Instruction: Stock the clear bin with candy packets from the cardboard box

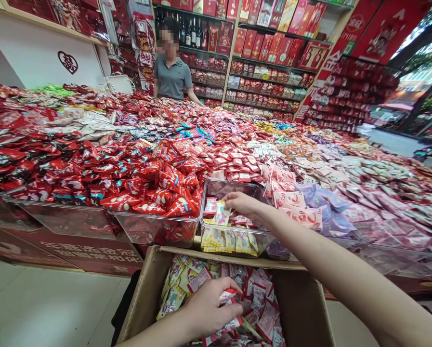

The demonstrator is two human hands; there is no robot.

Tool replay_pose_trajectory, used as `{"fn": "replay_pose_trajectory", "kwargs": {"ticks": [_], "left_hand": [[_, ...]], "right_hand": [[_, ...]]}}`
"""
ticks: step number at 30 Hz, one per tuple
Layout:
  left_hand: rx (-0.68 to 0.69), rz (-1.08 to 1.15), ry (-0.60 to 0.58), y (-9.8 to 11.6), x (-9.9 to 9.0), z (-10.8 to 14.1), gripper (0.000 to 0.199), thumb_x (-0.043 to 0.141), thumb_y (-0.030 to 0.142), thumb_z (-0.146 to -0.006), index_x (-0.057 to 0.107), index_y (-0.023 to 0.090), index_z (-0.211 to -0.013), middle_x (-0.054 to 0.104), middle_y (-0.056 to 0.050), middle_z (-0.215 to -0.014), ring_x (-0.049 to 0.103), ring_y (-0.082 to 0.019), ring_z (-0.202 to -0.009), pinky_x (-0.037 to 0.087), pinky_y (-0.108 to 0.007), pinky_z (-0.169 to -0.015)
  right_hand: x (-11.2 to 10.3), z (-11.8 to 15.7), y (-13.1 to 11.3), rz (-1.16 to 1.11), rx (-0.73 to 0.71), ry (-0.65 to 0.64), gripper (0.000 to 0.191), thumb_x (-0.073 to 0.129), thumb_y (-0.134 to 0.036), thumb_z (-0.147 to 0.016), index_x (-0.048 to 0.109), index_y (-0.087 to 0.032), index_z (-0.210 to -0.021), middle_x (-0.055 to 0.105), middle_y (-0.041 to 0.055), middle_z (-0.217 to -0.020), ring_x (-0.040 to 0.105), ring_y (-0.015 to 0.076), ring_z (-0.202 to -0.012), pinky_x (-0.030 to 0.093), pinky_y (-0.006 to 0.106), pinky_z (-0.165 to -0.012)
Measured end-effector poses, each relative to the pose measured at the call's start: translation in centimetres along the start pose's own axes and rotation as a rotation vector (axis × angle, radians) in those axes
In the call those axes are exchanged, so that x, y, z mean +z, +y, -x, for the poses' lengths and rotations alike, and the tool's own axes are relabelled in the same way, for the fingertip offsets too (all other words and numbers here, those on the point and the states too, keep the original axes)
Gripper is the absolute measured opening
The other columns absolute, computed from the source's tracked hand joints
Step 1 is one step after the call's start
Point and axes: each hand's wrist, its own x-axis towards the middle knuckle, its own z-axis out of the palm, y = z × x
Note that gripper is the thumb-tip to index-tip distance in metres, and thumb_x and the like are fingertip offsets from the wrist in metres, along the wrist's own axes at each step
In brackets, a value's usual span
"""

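Observation:
My right hand [242,202] reaches over a clear plastic bin [262,236] and pinches a yellow-and-white candy packet [222,212] by its edge. Yellow packets [230,241] show through the bin's front wall, with some red-and-white ones behind. Lower down, inside an open cardboard box [302,303], my left hand [216,303] curls around red-and-white candy packets [230,296]. How many it grips is partly hidden by the fingers. Below and around that hand lie many loose packets, yellow at the box's left side and pink-red at its right.
Shiny red packets [172,188] heap over the bin to the left. Pink packets [286,193] and lilac packets [327,207] pile up to the right. A person [173,72] in a grey shirt stands across the display. Shelves of red boxes [269,48] line the back.

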Motion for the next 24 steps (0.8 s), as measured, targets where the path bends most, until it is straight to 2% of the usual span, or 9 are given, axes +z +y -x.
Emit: {"fn": "replay_pose_trajectory", "kwargs": {"ticks": [2,4,7,10,13,16,20,24], "left_hand": [[0.004,0.002,0.0,-0.13,0.02,-0.03,0.027,0.055,0.032,-0.07,0.061,0.021,-0.094,0.061,0.0,-0.077,0.052,-0.017,-0.071,0.038,-0.025,-0.065],[0.008,0.011,0.006,-0.2,0.01,-0.07,0.027,0.055,0.032,-0.07,0.061,0.021,-0.094,0.062,0.0,-0.081,0.053,-0.017,-0.074,0.039,-0.025,-0.067],[0.018,0.016,0.002,-0.2,-0.02,-0.08,0.027,0.055,0.031,-0.069,0.061,0.021,-0.094,0.063,-0.001,-0.086,0.054,-0.018,-0.079,0.039,-0.025,-0.072],[0.019,0.003,-0.001,-0.16,0.01,-0.05,0.027,0.054,0.031,-0.07,0.061,0.021,-0.094,0.063,-0.001,-0.086,0.054,-0.018,-0.08,0.04,-0.026,-0.073],[0.022,-0.008,0.005,-0.27,0.15,-0.05,0.026,0.054,0.031,-0.07,0.061,0.021,-0.093,0.063,-0.001,-0.088,0.054,-0.019,-0.082,0.039,-0.026,-0.074],[0.025,-0.033,0.001,-0.49,0.36,-0.07,0.026,0.054,0.032,-0.07,0.061,0.021,-0.094,0.063,0.0,-0.083,0.054,-0.018,-0.077,0.04,-0.024,-0.069],[0.038,-0.066,0.007,-0.76,0.56,-0.05,0.027,0.054,0.033,-0.071,0.062,0.022,-0.094,0.064,0.0,-0.084,0.055,-0.018,-0.077,0.039,-0.025,-0.069],[0.038,-0.081,0.011,-0.86,0.63,-0.04,0.027,0.054,0.034,-0.072,0.061,0.023,-0.095,0.064,-0.001,-0.087,0.055,-0.019,-0.079,0.04,-0.026,-0.071]], "right_hand": [[-0.17,0.1,-0.47,-0.137,-0.017,0.056,0.026,0.047,-0.001,-0.061,0.056,-0.018,-0.079,0.053,-0.0034,-0.057,0.046,0.0061,-0.043,0.034,0.017,-0.036],[-0.28,0.25,-0.77,-0.251,-0.007,0.022,0.036,0.044,0.001,-0.061,0.055,-0.019,-0.089,0.053,-0.0043,-0.057,0.048,0.0066,-0.045,0.041,0.018,-0.041],[-0.32,0.41,-0.99,-0.365,0.006,-0.027,0.031,0.043,0.004,-0.06,0.054,-0.016,-0.081,0.054,-0.0029,-0.056,0.052,0.0076,-0.049,0.049,0.024,-0.053],[-0.31,0.37,-1.02,-0.412,0.003,-0.009,0.023,0.045,0.005,-0.059,0.052,-0.013,-0.071,0.058,-0.0001,-0.057,0.054,0.0084,-0.052,0.05,0.023,-0.054],[-0.3,0.23,-0.81,-0.324,0.069,0.012,0.018,0.05,0.003,-0.059,0.053,-0.013,-0.068,0.058,-0.0007,-0.053,0.052,0.0073,-0.046,0.046,0.018,-0.044],[-0.23,0.2,-0.48,-0.233,0.162,-0.006,0.017,0.056,0.001,-0.058,0.049,-0.014,-0.061,0.054,-0.0029,-0.047,0.049,0.0064,-0.041,0.044,0.018,-0.041],[-0.07,0.36,-0.3,-0.136,0.274,-0.122,0.022,0.063,-0.002,-0.053,0.046,-0.015,-0.056,0.05,-0.0054,-0.041,0.049,0.0066,-0.038,0.043,0.017,-0.04],[0.18,0.42,-0.22,0.004,0.384,-0.206,0.019,0.061,-0.003,-0.056,0.047,-0.014,-0.05,0.047,-0.0046,-0.035,0.044,0.0049,-0.032,0.037,0.014,-0.034]]}}
